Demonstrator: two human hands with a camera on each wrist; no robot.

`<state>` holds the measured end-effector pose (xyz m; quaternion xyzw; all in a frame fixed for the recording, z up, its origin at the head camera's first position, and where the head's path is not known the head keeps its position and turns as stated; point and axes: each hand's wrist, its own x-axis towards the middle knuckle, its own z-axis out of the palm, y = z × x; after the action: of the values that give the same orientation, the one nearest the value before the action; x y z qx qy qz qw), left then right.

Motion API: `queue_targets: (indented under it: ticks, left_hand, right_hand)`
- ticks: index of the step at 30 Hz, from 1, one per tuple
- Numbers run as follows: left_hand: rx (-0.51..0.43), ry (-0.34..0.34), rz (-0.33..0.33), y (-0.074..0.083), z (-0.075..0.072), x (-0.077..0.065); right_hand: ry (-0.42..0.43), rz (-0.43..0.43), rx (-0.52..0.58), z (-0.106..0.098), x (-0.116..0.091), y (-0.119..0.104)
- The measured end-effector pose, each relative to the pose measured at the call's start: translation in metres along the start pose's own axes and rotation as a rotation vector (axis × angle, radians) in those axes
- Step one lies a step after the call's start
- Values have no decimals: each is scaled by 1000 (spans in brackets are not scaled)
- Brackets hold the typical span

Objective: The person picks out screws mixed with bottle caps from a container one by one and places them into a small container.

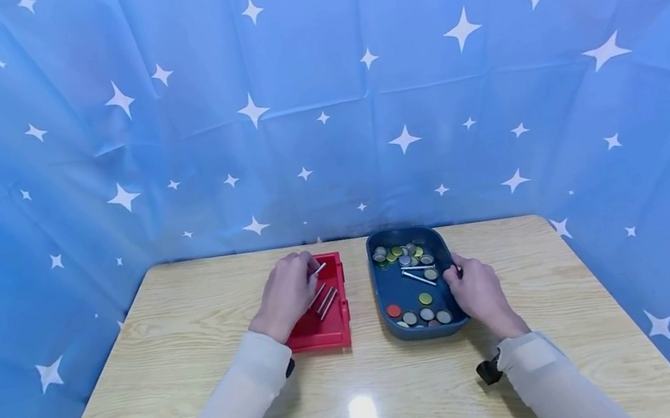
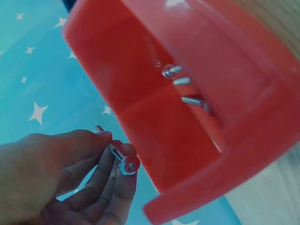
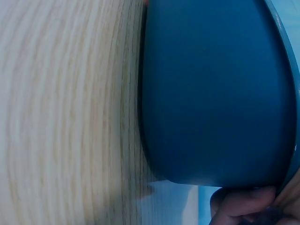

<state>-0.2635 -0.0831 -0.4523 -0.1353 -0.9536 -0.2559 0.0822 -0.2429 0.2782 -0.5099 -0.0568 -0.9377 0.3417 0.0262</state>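
Note:
My left hand is over the red bin, pinching a silver bolt between thumb and fingers. A wide round head with a socket shows on it in the left wrist view. Inside the red bin lie several more bolts, partly hidden by the front wall in the left wrist view. To the right stands a dark blue tub. At its right side, my right hand grips the wall by the rim; the right wrist view shows curled fingers against the tub's outside.
In the blue tub lie bottle-cap-like discs, silver, yellow-green and one red, with a couple of bolts among them. Both containers stand near the back edge of the wooden table. A blue star-patterned curtain hangs behind.

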Motion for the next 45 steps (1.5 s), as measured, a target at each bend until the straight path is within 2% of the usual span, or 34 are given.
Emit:
queue_targets:
  ticks: [11,14,18,20,24,29,32,40,45]
  left_hand:
    - [6,-30,-43,-10,5,-1]
    - [7,-41,-37,-12,1,-1]
    - [19,-22,-38,-16,-6,-1]
    - [25,-21,-45,-17,-6,-1]
    - [48,-40,-13,-16,0,2]
    - [88,-38,43,-9,9,12]
    - [121,-50,31,-6,13,15]
    - [169,-108,-12,-3,20,19]
    - [213,-135,-9,-2,24,21]
  right_hand:
    - [0,-21,-61,7,-4,11]
    - [24,-36,-57,5,-7,5]
    - [93,-112,-53,-4,-6,-10]
    - [87,-132,-66,-7,-6,-14]
    - [61,-98,-86,-4,-7,-10]
    - [78,-80,-26,-1,-6,-2]
    - [45,-79,16,-3,-4,2]
    - [-86,7,187,-12,-5,3]
    - [-166,31,267,-17,-4,3]
